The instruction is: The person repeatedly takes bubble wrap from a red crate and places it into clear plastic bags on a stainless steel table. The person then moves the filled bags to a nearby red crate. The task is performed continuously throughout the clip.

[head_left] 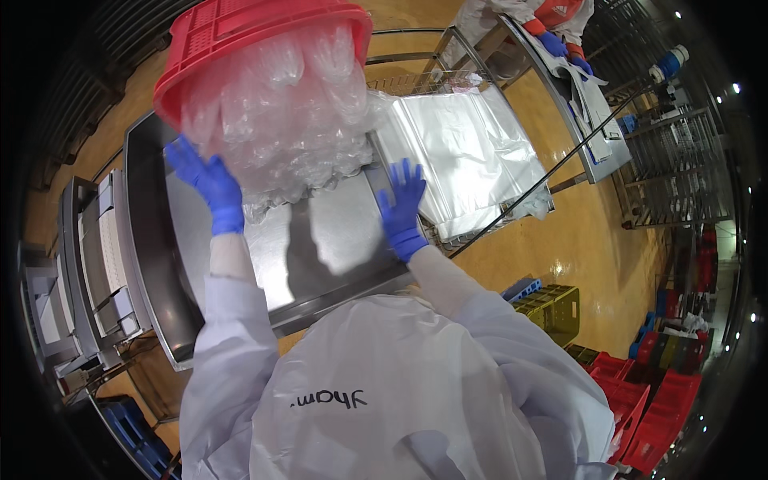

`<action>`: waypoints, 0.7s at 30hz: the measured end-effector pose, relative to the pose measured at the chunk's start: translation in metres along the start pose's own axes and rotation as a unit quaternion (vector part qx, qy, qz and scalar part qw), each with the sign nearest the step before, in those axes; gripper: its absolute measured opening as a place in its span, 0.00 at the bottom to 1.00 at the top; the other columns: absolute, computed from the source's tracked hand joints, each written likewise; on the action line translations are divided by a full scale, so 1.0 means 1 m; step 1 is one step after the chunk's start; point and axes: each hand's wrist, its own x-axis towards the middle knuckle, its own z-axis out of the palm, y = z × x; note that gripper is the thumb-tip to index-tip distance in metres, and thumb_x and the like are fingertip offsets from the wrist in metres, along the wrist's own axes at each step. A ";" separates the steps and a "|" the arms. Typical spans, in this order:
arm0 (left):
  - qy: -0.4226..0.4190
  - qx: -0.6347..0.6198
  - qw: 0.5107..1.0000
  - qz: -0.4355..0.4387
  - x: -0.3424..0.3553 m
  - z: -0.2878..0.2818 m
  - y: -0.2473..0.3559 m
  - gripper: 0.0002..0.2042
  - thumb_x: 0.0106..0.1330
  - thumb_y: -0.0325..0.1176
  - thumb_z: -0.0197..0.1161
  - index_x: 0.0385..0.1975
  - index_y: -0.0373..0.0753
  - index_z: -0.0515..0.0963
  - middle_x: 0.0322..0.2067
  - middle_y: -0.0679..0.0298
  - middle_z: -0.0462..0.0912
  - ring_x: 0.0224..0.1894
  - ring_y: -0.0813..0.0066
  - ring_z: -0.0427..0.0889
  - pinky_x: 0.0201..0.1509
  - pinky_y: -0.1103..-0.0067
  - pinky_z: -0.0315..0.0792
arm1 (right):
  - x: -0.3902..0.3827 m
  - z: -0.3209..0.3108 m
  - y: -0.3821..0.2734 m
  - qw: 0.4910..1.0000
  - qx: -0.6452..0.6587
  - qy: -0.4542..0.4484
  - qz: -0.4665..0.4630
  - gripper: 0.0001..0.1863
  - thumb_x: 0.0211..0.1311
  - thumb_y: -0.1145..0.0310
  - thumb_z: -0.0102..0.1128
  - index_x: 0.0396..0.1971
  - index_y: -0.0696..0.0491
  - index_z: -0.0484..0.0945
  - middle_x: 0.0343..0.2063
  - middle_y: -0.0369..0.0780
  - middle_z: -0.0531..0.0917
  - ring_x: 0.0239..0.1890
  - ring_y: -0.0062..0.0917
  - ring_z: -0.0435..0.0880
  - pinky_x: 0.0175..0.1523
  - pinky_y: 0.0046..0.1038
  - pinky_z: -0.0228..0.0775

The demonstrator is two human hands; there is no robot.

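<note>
A red plastic crate [264, 18] is tipped toward me above a steel work table [344, 228]. A heap of transparent plastic-wrapped pieces [280, 120] spills from it onto the metal; their contents I cannot make out. My left hand [210, 184], in a blue glove, is raised with fingers apart beside the heap, just below the crate's left corner. Whether it touches the crate or the heap I cannot tell. My right hand [404, 206], also blue-gloved, spreads its fingers between the heap and a stack of flat plastic bags [464, 152]. Nothing shows in either palm.
A wire basket [456, 236] carries the bag stack right of the table. Grey machines [100, 256] stand close at left. A person in blue gloves [560, 48] works at another table [608, 164], far right. Yellow [552, 312] and red crates [624, 404] sit lower right.
</note>
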 end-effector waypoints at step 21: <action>-0.275 -0.392 0.848 -0.225 -0.207 0.040 0.203 0.14 0.67 0.36 0.45 0.41 0.34 0.75 0.36 0.64 0.78 0.35 0.78 0.75 0.42 0.81 0.68 | 0.027 0.057 0.176 0.828 0.440 -0.195 0.288 0.13 0.50 0.70 0.62 0.36 0.58 0.78 0.28 0.34 0.80 0.29 0.16 0.76 0.38 0.17 0.68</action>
